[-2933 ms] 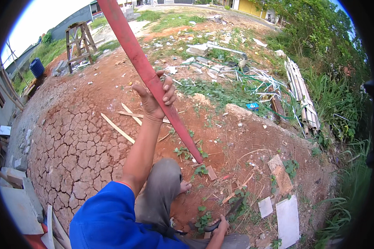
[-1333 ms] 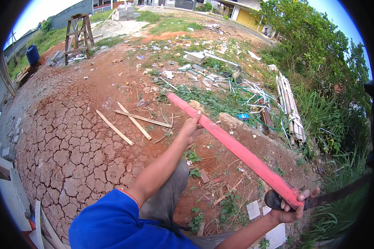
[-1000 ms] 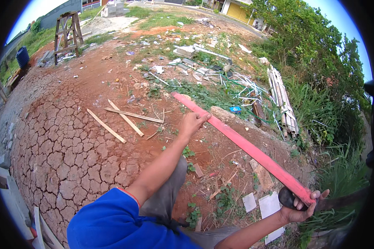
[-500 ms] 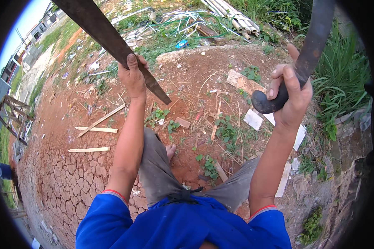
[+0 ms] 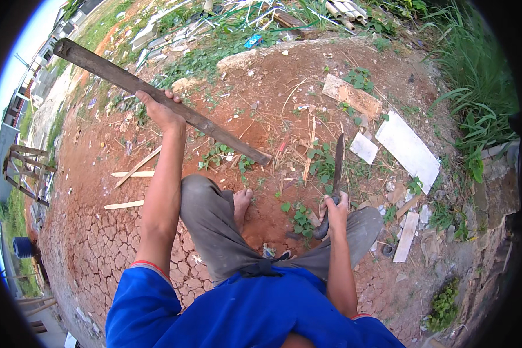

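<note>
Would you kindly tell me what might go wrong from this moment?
The machete in the right hand is unsheathed, so a stray swing might cut the bare left hand gripping the wooden bar. The unshod foot on the soil could be hurt if either were dropped.

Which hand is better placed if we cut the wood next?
Right, I'd judge: the right hand holds the knife, apart from the wood, while the left hand is occupied holding that wood.
</note>
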Motion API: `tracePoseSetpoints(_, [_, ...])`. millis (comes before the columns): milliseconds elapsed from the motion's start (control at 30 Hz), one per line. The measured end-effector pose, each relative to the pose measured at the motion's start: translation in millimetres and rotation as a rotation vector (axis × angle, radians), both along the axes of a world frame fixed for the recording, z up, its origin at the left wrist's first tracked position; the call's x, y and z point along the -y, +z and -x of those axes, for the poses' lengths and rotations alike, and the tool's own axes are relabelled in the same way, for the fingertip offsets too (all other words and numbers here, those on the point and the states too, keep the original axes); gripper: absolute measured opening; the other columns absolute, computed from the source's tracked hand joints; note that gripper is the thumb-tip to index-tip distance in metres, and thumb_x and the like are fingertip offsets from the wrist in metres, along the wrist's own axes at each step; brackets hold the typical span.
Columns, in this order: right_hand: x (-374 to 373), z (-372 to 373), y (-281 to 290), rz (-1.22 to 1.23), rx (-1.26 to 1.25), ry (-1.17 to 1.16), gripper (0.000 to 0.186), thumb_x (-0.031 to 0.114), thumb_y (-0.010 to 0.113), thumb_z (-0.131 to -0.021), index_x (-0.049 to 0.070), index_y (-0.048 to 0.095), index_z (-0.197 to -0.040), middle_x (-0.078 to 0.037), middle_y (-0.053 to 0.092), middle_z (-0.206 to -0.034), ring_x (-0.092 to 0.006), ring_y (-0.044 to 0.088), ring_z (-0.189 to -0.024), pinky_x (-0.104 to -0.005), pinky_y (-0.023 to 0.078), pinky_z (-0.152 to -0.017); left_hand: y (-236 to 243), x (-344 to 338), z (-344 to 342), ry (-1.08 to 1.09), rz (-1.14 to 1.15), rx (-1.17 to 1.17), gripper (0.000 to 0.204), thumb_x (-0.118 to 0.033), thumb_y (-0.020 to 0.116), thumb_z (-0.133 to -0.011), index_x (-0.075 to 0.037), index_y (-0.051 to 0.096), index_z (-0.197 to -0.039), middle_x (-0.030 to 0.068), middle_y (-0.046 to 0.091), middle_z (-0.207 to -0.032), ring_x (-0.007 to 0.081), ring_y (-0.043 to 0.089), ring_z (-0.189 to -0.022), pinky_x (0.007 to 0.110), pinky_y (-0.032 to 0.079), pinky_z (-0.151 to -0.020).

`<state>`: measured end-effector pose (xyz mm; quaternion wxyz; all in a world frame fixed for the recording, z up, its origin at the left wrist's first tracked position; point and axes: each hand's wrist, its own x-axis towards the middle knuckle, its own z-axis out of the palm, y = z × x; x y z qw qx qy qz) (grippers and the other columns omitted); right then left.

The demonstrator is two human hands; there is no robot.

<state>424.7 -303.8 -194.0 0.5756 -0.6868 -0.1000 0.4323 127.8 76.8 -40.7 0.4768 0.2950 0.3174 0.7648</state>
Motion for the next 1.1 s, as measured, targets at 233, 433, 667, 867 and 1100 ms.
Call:
tracePoseSetpoints(233, [9.1,25.7,-33.6,0.102,-0.03,0.113,0.035,0.012,0.067,-0.094,0.003,0.046,-0.121,-0.005,0.059,-0.071,-0.0133,0.054,-0.045,-0.0291,0.042,-0.037,-7.1,1.9,-9.2,-0.006,-0.087,-0.09,0.068,-0.072,0.059,-0.091,-0.006,0.045,-0.097,0.0071,0.051,-0.069,0.019,0.054,-0.059,0.033,0.046,-0.051])
tracePoseSetpoints(433, [12.7,30.4,-46.2,0.151,-0.022,0.13,0.031,0.012,0.068,-0.093,0.004,0.049,-0.116,-0.005,0.059,-0.07,-0.0132,0.055,-0.043,-0.0292,0.041,-0.035,-19.8,-2.0,-25.5,-0.074,-0.103,-0.121,0.069,-0.071,0.063,-0.089,-0.005,0.047,-0.098,0.0082,0.054,-0.069,0.02,0.058,-0.058,0.033,0.051,-0.052])
tracePoseSetpoints(667, [13.8,28.8,-44.5,0.164,0.022,0.139,0.029,0.01,0.068,-0.092,0.003,0.05,-0.113,-0.005,0.059,-0.068,-0.013,0.056,-0.044,-0.0292,0.042,-0.036,-33.0,-11.9,-51.1,-0.136,-0.058,-0.085,0.067,-0.071,0.059,-0.092,-0.006,0.049,-0.095,0.009,0.057,-0.069,0.0199,0.058,-0.057,0.034,0.051,-0.054])
tracePoseSetpoints(867, [11.8,29.2,-46.3,0.199,0.047,0.156,0.035,0.01,0.068,-0.092,0.001,0.048,-0.12,-0.005,0.059,-0.069,-0.0134,0.055,-0.045,-0.0294,0.042,-0.037,-37.9,-7.3,-66.3,-0.197,-0.039,-0.176,0.066,-0.071,0.057,-0.093,-0.005,0.052,-0.088,0.0089,0.058,-0.067,0.0201,0.058,-0.057,0.033,0.05,-0.054])
tracePoseSetpoints(1100, [7.9,33.4,-51.9,0.259,0.004,0.168,0.039,0.011,0.068,-0.091,0.003,0.047,-0.123,-0.007,0.06,-0.071,-0.0149,0.056,-0.045,-0.0312,0.043,-0.037,-47.7,-14.8,-51.4,-0.264,0.004,-0.137,0.064,-0.068,0.059,-0.094,-0.004,0.052,-0.092,0.0093,0.057,-0.069,0.02,0.06,-0.059,0.034,0.053,-0.054])
